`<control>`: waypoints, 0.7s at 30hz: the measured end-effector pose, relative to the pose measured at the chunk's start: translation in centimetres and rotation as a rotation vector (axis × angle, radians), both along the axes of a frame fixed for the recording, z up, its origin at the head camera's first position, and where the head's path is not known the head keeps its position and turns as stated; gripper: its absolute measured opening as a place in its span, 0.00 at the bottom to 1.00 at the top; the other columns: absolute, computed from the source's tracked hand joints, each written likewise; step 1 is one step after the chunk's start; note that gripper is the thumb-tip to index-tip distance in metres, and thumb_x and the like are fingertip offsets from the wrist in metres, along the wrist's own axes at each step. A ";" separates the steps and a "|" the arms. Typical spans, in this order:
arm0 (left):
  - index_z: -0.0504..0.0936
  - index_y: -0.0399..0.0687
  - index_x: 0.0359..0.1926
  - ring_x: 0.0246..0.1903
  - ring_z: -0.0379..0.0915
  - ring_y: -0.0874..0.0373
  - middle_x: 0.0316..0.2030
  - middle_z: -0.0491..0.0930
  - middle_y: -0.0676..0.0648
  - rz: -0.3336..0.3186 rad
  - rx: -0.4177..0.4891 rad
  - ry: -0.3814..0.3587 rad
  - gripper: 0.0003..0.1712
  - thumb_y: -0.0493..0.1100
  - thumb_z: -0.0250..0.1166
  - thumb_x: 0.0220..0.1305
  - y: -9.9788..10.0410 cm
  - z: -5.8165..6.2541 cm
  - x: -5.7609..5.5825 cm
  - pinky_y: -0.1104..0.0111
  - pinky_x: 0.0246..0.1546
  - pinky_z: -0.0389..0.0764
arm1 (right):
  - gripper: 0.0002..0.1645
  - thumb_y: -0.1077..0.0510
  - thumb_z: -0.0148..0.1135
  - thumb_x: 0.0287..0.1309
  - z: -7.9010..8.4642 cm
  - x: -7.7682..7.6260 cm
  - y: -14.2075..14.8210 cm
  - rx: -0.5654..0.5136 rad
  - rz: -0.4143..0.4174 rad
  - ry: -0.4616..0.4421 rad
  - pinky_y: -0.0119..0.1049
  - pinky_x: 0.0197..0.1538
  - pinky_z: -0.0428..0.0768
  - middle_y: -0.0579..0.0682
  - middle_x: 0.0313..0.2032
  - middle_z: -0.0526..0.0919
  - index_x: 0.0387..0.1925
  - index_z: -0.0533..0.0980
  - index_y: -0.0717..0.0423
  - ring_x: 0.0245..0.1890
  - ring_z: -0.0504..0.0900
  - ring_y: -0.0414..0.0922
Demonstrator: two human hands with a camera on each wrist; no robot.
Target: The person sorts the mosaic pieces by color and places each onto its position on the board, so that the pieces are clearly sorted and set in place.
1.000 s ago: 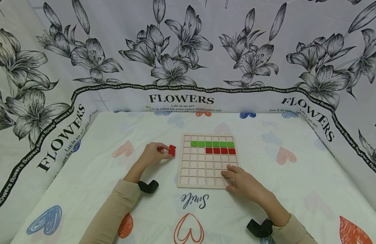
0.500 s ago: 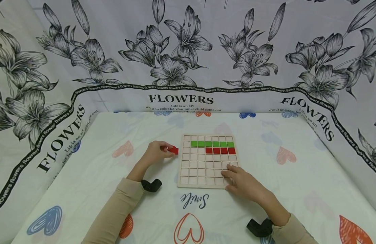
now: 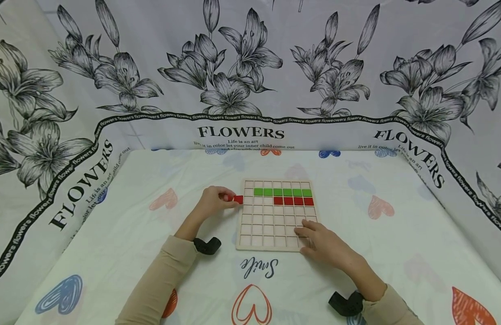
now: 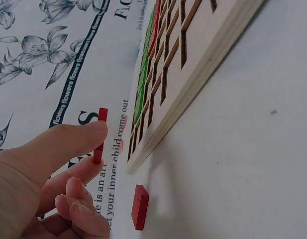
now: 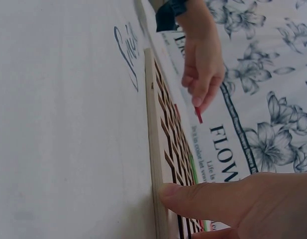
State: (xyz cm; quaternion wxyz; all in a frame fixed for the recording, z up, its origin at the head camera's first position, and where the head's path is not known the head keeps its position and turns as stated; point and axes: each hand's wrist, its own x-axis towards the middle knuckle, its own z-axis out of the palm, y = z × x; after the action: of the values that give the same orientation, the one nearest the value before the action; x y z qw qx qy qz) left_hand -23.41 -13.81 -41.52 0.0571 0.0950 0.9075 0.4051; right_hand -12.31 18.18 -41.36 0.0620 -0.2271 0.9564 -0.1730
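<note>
My left hand (image 3: pixel 213 201) pinches a small flat red tile (image 4: pixel 102 115) between thumb and index finger, raised beside the left edge of a wooden grid board (image 3: pixel 268 242). Below it, a second red tile (image 4: pixel 140 207) lies on the cloth close to the board; from the head it is largely hidden by the fingers. My right hand (image 3: pixel 327 246) rests on the board's near right corner, the thumb (image 5: pixel 193 198) against its rim. A row of green tiles (image 3: pixel 283 192) lies in the grid, with a shorter row of red tiles (image 3: pixel 294 201) just nearer, both toward the right.
A white cloth printed with hearts (image 3: pixel 382 206) covers the table. Behind and at both sides hangs a flower-printed curtain (image 3: pixel 242 81). Black bands (image 3: pixel 208 246) are worn at both wrists.
My left hand has moved a little right, bringing a red tile to the board's left edge. The two red tiles were together in the fingers' grip area earlier. The right hand stays put.
</note>
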 end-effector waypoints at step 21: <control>0.86 0.37 0.40 0.25 0.63 0.60 0.22 0.72 0.50 -0.037 0.016 0.037 0.16 0.41 0.73 0.52 2.2 0.2 -0.2 0.73 0.28 0.64 | 0.29 0.56 0.69 0.53 0.1 0.0 -0.2 0.001 -0.010 -0.022 0.55 0.59 0.75 0.64 0.62 0.73 0.57 0.76 0.57 0.63 0.72 0.62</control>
State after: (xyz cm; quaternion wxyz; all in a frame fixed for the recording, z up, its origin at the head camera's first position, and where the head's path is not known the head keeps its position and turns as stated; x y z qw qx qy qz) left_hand -23.65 -11.60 -41.36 0.0473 0.1196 0.9032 0.4095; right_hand -12.32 18.02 -41.25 0.0717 -0.2202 0.9569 -0.1752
